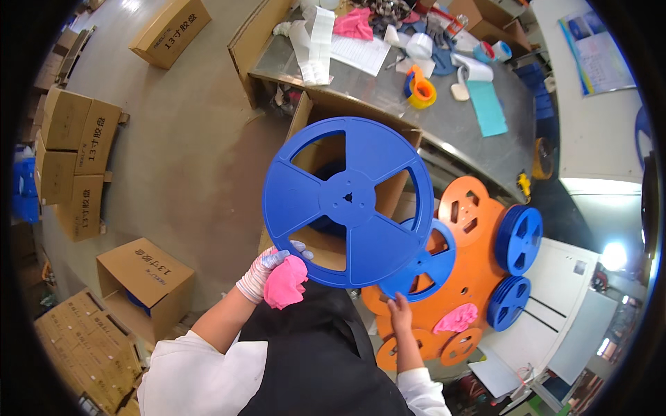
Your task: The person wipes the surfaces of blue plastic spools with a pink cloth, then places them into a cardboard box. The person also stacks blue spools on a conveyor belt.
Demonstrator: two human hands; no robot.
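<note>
Fingers of the left hand, in a thin whitish glove, are closed on the rim of the raised blue reel between seven and eight o'clock, with a pink cloth bunched in the same grip. Holding by the edge probably leaves the broad face untouched, and the glove and cloth likely keep skin off the plastic.

The right hand looks bare and is at the seven o'clock edge of the second blue reel; whether it grips or merely touches, I cannot tell.

The raised reel hangs over an open carton, with darker blue discs showing through its windows. It is smooth and flat, three wide spokes fanning from a round hub.

Toward four o'clock, an orange turntable bears the second reel, orange discs with cut slots, and a crumpled pink rag; its round form perhaps keeps the blue reel stacks within reach. At one o'clock is a dull metal worktable with glossy yellow tape; past nine o'clock, stiff brown cartons are piled
</note>
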